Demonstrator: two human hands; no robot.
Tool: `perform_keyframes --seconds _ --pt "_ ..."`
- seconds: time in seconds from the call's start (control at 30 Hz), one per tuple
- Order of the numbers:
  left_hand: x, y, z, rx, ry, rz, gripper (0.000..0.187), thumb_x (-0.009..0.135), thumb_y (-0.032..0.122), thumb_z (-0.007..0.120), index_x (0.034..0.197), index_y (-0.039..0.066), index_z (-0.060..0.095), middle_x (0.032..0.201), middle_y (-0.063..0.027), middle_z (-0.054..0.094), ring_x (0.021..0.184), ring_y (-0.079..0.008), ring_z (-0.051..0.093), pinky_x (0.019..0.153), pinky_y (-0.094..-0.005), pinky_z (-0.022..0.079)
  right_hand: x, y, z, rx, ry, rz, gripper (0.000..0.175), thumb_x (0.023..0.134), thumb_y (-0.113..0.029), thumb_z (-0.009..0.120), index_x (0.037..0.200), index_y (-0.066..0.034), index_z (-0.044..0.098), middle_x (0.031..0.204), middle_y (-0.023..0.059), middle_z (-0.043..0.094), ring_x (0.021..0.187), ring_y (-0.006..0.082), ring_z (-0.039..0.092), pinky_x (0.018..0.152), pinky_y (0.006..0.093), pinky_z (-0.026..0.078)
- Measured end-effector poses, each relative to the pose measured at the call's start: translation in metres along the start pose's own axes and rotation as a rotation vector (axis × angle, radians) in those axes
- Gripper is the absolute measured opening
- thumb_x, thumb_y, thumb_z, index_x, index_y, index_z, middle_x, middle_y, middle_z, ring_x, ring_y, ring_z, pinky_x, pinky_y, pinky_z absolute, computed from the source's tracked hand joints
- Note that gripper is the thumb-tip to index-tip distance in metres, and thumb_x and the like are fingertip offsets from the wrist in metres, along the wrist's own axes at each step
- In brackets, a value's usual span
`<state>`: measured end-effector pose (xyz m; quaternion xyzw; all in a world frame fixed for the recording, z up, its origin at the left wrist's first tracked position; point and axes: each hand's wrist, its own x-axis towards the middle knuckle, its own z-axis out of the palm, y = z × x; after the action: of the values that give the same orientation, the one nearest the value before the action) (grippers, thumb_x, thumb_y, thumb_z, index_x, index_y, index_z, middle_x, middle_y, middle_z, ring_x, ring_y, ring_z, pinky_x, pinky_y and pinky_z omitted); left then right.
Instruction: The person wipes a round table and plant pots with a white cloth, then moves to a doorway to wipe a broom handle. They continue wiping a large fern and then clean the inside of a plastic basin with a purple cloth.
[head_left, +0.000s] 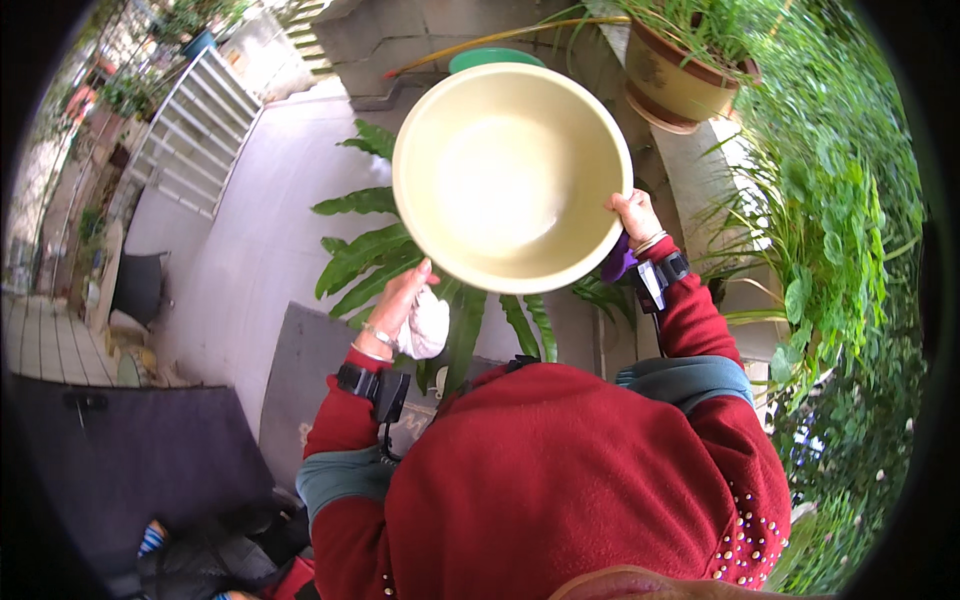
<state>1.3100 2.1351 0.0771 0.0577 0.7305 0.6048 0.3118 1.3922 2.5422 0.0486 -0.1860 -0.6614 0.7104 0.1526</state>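
A pale yellow plastic basin (510, 176) is held up in front of me, its open side towards the camera. My right hand (637, 215) grips its right rim, thumb on the edge. By the lower left rim is my left hand (400, 304), with a whitish crumpled cloth (426, 326) in its grasp; whether it also bears on the rim is partly hidden. Something purple (619, 259) shows below my right hand, behind the basin. Past the far rim part of a green round object (495, 57) is visible.
Broad fern-like leaves (367, 259) spread beneath the basin. A potted plant (679, 75) stands on the ledge at upper right, beside dense greenery (832, 225). A yellowish pole (510, 36) lies beyond the basin. A grey mat (300, 375) and a white railing (196, 135) are at left.
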Motion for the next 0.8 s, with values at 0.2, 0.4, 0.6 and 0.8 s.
perform_keyframes --seconds 0.2,0.4,0.6,0.8 --pt "-0.051 0.041 -0.040 -0.331 0.435 0.171 0.026 0.087 0.031 0.061 0.083 0.005 0.058 0.071 -0.0046 0.059 0.065 -0.0163 0.061 0.063 -0.0331 0.053 -0.013 0.000 0.056 -0.036 -0.176 -0.026 0.019 0.080 -0.007 0.057 0.091 0.0059 0.066 0.077 0.0048 0.067 0.065 0.0100 0.060 0.060 0.0257 0.049" --pt "0.025 -0.003 -0.023 -0.522 0.430 0.243 0.018 0.080 0.007 0.058 0.096 -0.002 0.058 0.089 -0.0108 0.062 0.073 -0.0227 0.064 0.067 -0.0344 0.056 -0.042 -0.001 0.111 -0.340 -0.139 -0.112 0.023 0.077 -0.011 0.059 0.093 0.0046 0.065 0.077 0.0162 0.068 0.072 0.0198 0.066 0.068 0.0336 0.052" --pt "0.165 -0.019 -0.011 -1.234 -0.205 0.270 0.024 0.085 0.021 0.046 0.066 0.008 0.052 0.056 -0.0041 0.051 0.042 -0.0215 0.049 0.039 -0.0381 0.042 -0.080 -0.005 0.117 -0.384 -0.264 -0.040 0.023 0.075 -0.010 0.061 0.090 0.0079 0.064 0.074 0.0149 0.068 0.067 0.0184 0.063 0.068 0.0332 0.052" --pt "0.057 0.107 0.183 -0.434 -0.377 0.799 0.021 0.083 0.023 0.061 0.096 0.008 0.054 0.084 -0.0008 0.054 0.077 -0.0116 0.054 0.067 -0.0243 0.047 -0.051 0.009 0.106 -0.195 -0.085 -0.052 0.009 0.074 -0.003 0.056 0.077 0.0019 0.063 0.065 0.0031 0.063 0.057 0.0105 0.055 0.054 0.0294 0.047"
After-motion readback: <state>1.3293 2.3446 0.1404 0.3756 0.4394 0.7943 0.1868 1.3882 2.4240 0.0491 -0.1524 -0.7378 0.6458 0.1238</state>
